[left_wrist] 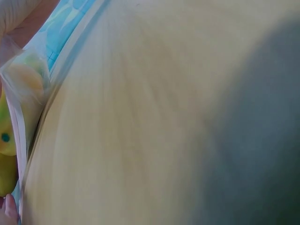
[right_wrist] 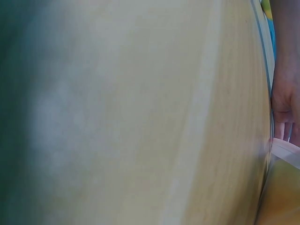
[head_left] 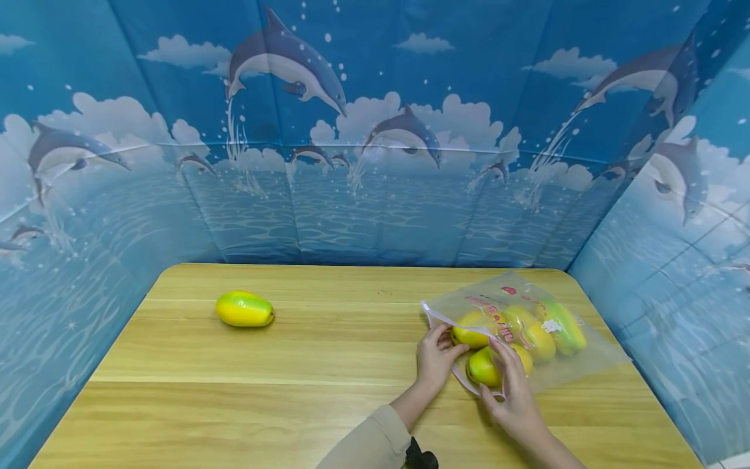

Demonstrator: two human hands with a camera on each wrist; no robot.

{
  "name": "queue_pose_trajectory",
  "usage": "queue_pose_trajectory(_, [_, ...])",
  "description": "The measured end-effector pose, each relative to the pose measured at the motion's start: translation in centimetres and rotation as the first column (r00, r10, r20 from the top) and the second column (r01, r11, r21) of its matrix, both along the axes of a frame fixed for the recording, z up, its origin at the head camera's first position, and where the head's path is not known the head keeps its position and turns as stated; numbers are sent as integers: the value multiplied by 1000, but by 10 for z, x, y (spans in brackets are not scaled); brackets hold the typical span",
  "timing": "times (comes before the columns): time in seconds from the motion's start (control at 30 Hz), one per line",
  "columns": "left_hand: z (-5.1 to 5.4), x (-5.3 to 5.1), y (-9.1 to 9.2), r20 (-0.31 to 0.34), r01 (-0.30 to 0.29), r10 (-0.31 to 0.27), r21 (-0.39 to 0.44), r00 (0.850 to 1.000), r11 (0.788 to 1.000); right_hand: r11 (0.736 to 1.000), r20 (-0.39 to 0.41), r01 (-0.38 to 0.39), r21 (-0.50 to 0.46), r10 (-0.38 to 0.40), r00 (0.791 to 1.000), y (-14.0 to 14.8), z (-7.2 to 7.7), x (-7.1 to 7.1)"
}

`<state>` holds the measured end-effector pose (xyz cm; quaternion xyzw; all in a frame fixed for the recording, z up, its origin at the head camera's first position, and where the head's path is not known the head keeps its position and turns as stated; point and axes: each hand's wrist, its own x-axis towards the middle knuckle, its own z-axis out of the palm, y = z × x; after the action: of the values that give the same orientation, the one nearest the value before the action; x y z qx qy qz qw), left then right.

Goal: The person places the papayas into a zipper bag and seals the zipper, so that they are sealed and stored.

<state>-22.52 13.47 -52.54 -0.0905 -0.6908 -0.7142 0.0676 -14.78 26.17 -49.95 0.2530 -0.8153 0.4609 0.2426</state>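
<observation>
A clear zip bag (head_left: 586,371) with a pale purple edge lies at the right of the table. Several yellow and green papaya-like fruits are inside it, including one fruit (head_left: 483,368) near the mouth. My left hand (head_left: 435,358) reaches to the mouth from the left, its fingertips against the edge and a fruit; whether they grip anything is unclear. With fingers on the upper edge and thumb low, my right hand (head_left: 512,397) holds the bag's mouth open. Off to the left lies a lone yellow-green fruit (head_left: 244,309), away from both hands.
The wooden table (head_left: 205,391) has rounded far corners. Blue dolphin-print curtains (head_left: 363,202) hang behind it and along both sides. A small black object (head_left: 420,454) shows at the near edge, beside the left sleeve (head_left: 372,440).
</observation>
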Motion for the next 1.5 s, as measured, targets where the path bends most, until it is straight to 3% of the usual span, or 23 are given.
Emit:
queue_pose_trajectory(0.5, [3, 2, -5, 11, -3, 4, -23, 1000, 1000, 1000, 6, 6, -5, -6, 1000, 2, -2, 0])
queue_pose_trajectory(0.63, [14, 8, -15, 0, 2, -2, 4, 1000, 1000, 1000, 16, 12, -6, -12, 1000, 2, -2, 1])
queue_pose_trajectory(0.77, [15, 8, -29, -20, 6, -6, -8, 1000, 1000, 1000, -16, 10, 6, -9, 1000, 1, -1, 1])
queue_pose_trajectory(0.83, [9, 3, -36, -29, 2, -3, -29, 1000, 1000, 1000, -28, 0, 3, 0, 1000, 0, -1, 0])
queue_pose_trajectory(1.1, [26, 0, -85, -54, -23, 18, -87, 998, 996, 1000, -23, 14, 9, -14, 1000, 1, -2, -1])
queue_pose_trajectory(1.37, [68, 6, -148, -144, -148, 129, -133, 981, 980, 999, 6, 41, 33, -41, 999, 0, -1, 0])
queue_pose_trajectory(1.5, [60, -4, -179, -170, -254, 231, -135, 958, 958, 998, 31, 51, 35, -52, 998, 0, -1, 1])
